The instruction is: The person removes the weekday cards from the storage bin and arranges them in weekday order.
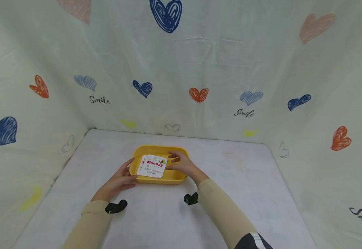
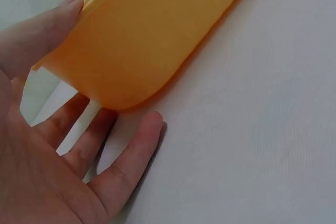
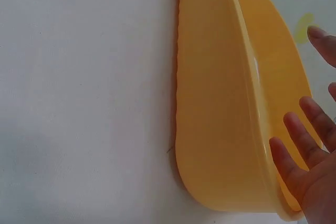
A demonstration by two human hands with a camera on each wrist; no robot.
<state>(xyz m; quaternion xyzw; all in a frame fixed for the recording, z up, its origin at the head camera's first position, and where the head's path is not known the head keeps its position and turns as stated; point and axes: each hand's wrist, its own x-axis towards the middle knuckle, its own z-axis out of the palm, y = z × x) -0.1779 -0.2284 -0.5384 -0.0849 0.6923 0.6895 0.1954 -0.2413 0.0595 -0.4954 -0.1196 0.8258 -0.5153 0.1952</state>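
Observation:
A white card [image 1: 152, 166] printed "Monday" lies at the left side of a yellow plastic tray [image 1: 174, 177]. Another card edge seems to show beneath it. My left hand [image 1: 118, 181] holds the tray's left end, its thumb on the rim in the left wrist view and other fingers [image 2: 134, 156] low beside the end wall. Over the tray's right half, my right hand [image 1: 182, 164] has its fingers spread, the lowest close to the card's right edge. The right wrist view shows that hand [image 3: 315, 177] with nothing in it; the card is hidden there.
The tray stands on a white tabletop [image 1: 237, 207]. A pale curtain [image 1: 224, 65] with printed hearts surrounds the back and sides. Each wrist bears a small black device [image 1: 117, 206], low above the table.

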